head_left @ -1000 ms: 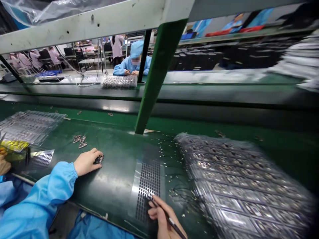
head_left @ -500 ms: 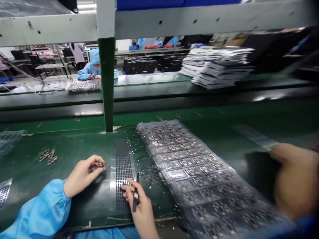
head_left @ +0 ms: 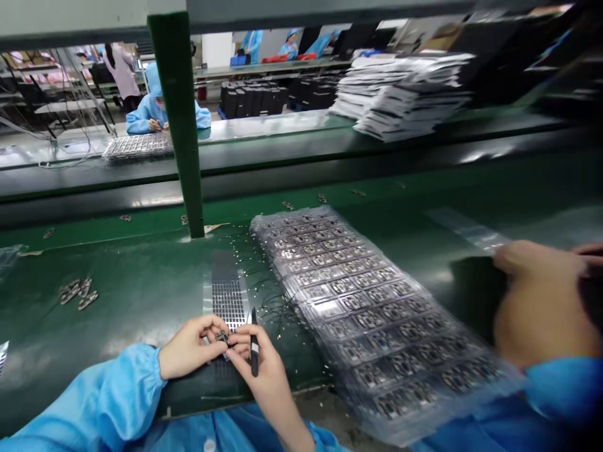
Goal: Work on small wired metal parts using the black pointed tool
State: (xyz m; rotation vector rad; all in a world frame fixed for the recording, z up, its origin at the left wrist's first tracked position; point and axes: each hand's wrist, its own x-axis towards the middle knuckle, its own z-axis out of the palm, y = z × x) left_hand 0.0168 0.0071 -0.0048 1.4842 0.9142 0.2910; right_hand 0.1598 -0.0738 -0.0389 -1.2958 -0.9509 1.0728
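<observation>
Since half a second ago, the left hand (head_left: 195, 347) has moved rightward with its small metallic part (head_left: 223, 339), from beside the perforated sheet (head_left: 228, 296) to above it, meeting the right hand (head_left: 261, 358). The part now sits between the two sets of fingertips, over the sheet's near half, toward the near edge of the green tabletop (head_left: 141, 257). Left thumb and fingers pinch it from one side; the right thumb and fingertips close in from the other, though how firmly they press it I cannot tell. Black tweezers (head_left: 254, 345) with a pale band are lodged across the right fingers, pointing toward the tabletop's far edge.

A cluster of similar parts (head_left: 78, 293) lies farther left on the tabletop. Right of the sheet, past scattered pale bits, stacked clear trays (head_left: 348, 301) filled with parts run out over the near edge. Beyond them, a co-worker's blurred hand (head_left: 541, 307) is at a clear strip (head_left: 466, 232). Any print on the parts is too small to read.
</observation>
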